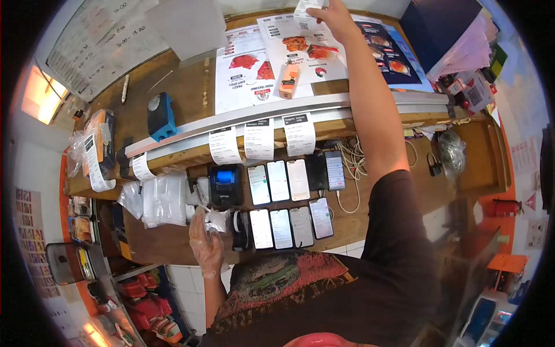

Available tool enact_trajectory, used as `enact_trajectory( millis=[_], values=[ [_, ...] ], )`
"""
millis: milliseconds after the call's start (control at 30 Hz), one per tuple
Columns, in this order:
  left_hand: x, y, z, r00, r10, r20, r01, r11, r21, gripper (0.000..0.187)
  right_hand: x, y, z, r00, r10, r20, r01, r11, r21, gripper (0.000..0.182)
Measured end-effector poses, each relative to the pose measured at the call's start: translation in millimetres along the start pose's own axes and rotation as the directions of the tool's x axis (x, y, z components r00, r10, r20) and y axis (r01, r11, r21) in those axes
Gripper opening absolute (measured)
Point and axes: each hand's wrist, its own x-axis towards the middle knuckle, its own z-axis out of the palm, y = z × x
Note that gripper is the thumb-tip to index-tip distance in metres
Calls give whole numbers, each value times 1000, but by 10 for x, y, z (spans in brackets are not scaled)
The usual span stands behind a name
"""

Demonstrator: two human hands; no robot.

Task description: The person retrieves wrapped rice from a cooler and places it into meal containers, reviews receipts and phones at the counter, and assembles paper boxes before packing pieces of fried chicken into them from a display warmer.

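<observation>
Right fingers (317, 13) pinching printed receipt (302, 13); left fingers (199, 225), cannot tell; whiteboard (107, 49) reads "16:00"

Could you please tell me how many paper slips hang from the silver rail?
4: a far-left slip, then a second slip, third slip and fourth slip grouped nearer the middle of the silver rail. The right arm crosses the rail, so more may be hidden.

At upper left, a whiteboard (104, 46) is marked with handwriting; at right, a red fire extinguisher (507, 207) is seen.
</observation>
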Motion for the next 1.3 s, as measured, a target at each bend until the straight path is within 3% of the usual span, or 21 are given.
enact_trajectory(
  millis=[133,267,300,433,533,633,700,767,800,833,867,900,933,967,1000,1033,1133,1200,1233,1267,1300],
  values=[
    [3,103,-25,1000,15,2,-15,1000,-14,65,-7,11,28,1000,-25,9,25,999,31,92],
    [-115,107,-98,1000,18,5,-18,1000,-18,63,-26,-10,21,999,9,-42,-15,991,-132,88],
    [-127,127,-120,1000,12,-17,-12,1000,-15,62,11,58,38,995,-78,-61,74,995,-64,84],
    [-178,153,-183,998,-38,-57,37,999,-14,57,84,232,-62,988,-152,-36,152,988,-2,81],
    [-274,132,-213,992,-88,-85,86,996,-38,56,231,315,-121,952,-275,-134,254,955,-151,72],
    [-322,115,-229,990,-104,-99,101,994,-30,50,231,50,-162,974,-190,-126,146,944,-296,61],
    [-365,107,-246,990,-107,-91,108,994,0,47,141,-114,-181,969,-99,-227,-61,793,-606,55],
    [-387,82,-213,991,-90,-102,89,996,-14,48,-222,-306,-131,977,145,-158,-214,702,-680,61],
    [-382,79,-194,991,-80,-105,79,997,-19,48,-737,-850,186,966,251,-52,-229,753,-617,62],
    [-381,81,-175,990,-100,-100,96,994,-48,50,-916,-887,320,944,329,10,-239,707,-665,66],
    [-379,81,-152,989,-116,-93,109,991,-78,54,-1002,-699,472,922,380,-68,-301,596,-744,69],
    [-407,64,-133,992,-96,-83,89,993,-82,54,-1191,-460,653,986,114,-123,-162,455,-876,68],
    [-427,34,-105,995,-66,-76,62,997,-52,54,-1321,-1063,718,858,511,44,-320,601,-732,56],
    [-409,24,-68,998,-21,-65,19,999,-28,55,-1316,-792,738,810,567,152,-322,645,-693,41],
    [-363,67,-61,998,33,-49,-35,998,-49,55,-1275,-565,778,839,530,126,-229,553,-801,33],
    [-326,149,-81,998,47,-46,-49,998,-50,55,-1336,-783,754,840,535,89,-277,564,-778,30],
    [-271,257,-29,996,72,-45,-75,995,-73,56,-1316,-931,550,908,418,-33,-287,562,-776,49],
    [-272,373,-54,998,-60,-25,58,995,-82,57,-1300,-876,289,988,97,-119,-151,753,-641,51],
    [-292,334,-42,999,-35,-24,33,998,-55,57,-1307,-843,59,973,110,-203,-204,818,-538,48],
    [-308,302,-39,999,-25,-35,23,998,-60,57,-1436,-1006,-167,963,0,-269,-132,871,-473,42],
    [-325,273,-33,999,-29,-26,27,998,-56,58,-1479,-941,-463,927,-147,-344,-69,836,-544,34]
  ],
)
